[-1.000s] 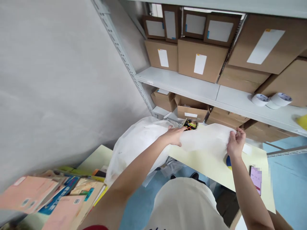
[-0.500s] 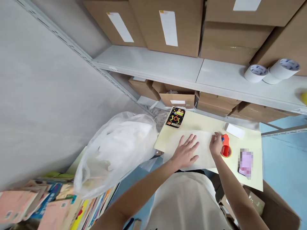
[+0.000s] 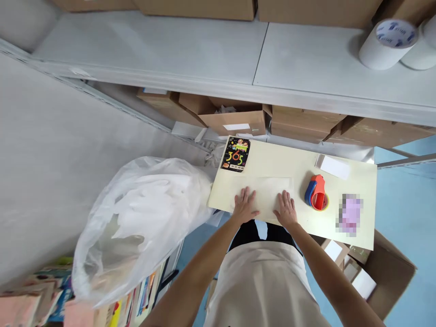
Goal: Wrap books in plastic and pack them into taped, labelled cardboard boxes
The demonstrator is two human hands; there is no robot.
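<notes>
A pale, thin translucent sheet (image 3: 269, 186) lies flat on the cream tabletop (image 3: 296, 159). My left hand (image 3: 245, 206) rests on the sheet's left part, fingers spread. On its right part my right hand (image 3: 286, 210) lies with fingers outstretched. Neither hand holds anything. To the right of my right hand stands a red and blue tape dispenser (image 3: 316, 193), with a yellow-rimmed roll in it. A black book (image 3: 235, 154) marked 365 lies at the table's far left corner.
A white box (image 3: 335, 167) and a blurred pinkish-purple item (image 3: 350, 213) lie on the table's right side. Left of the table bulges a clear plastic bag (image 3: 146, 218) of white material. Behind run a shelf (image 3: 163, 50) with tape rolls (image 3: 388, 43) and cardboard boxes (image 3: 235, 120).
My right hand has moved left from beside the tape dispenser onto the sheet. My left hand has slid nearer the table's front edge. The view has tilted down and come closer to the shelf.
</notes>
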